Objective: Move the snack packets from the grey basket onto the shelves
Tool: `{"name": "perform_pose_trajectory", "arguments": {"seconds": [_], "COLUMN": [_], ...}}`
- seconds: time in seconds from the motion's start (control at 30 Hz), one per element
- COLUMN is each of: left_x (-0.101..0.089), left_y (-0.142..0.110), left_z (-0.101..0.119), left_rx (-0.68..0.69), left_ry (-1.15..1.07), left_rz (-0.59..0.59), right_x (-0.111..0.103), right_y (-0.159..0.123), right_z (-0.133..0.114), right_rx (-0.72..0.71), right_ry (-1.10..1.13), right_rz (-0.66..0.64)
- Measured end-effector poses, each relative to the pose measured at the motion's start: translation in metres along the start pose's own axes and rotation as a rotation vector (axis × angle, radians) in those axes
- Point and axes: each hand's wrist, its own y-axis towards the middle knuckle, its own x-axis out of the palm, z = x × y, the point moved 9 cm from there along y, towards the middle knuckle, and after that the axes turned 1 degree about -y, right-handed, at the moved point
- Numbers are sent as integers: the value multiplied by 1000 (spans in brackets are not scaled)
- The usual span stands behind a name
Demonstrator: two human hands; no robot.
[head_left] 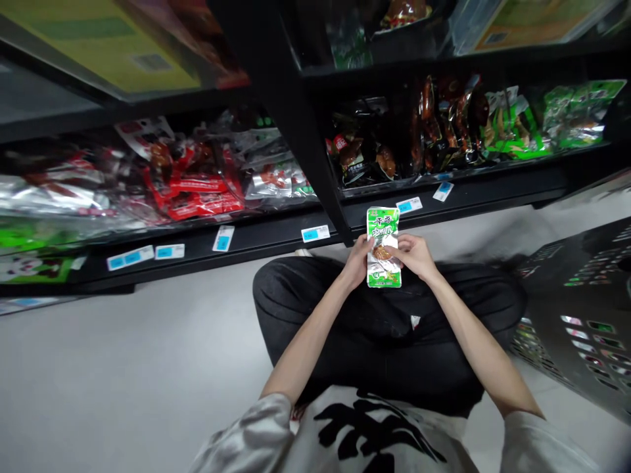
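A green and white snack packet (384,272) with dark printed characters is held upright above my crossed legs, its front facing me. My left hand (359,260) is closed on its left edge, thumb on the front. From the right side, my right hand (415,255) grips the same packet, its thumb lying across the printed food picture. The fingers behind the packet are partly hidden. Just beyond the packet's top runs the front edge of the black shelf (359,217), with a price tag (409,205) close by.
Red snack packets (202,190) fill the lower left shelf. Dark packets (362,157) and green packets (517,131) sit in the right compartment. A black upright (305,125) divides them. A grey perforated plastic crate (552,322) stands at my right. Pale floor (148,368) lies to the left.
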Motion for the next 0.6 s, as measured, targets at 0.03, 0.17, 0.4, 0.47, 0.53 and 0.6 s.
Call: {"name": "perform_pose_trajectory", "arguments": {"seconds": [0.03,0.17,0.4,0.47,0.53,0.6], "left_x": [0,2,-3,-6,-8,-7], "left_y": [-1,-2,-1,0,1,1], "left_z": [0,-1,1,1,1,1], "left_rx": [22,70,109,128,144,150], "left_ry": [21,100,145,155,167,173], "left_rz": [-16,-83,-17,15,33,31], "right_x": [-1,-11,-12,-11,-12,-13], "right_y": [0,-1,1,1,1,1], "right_z": [0,-8,6,10,11,12], "right_rx": [-14,-104,61,80,54,15], "right_ry": [-6,-116,157,201,189,159], "right_rz": [2,79,110,111,124,132]}}
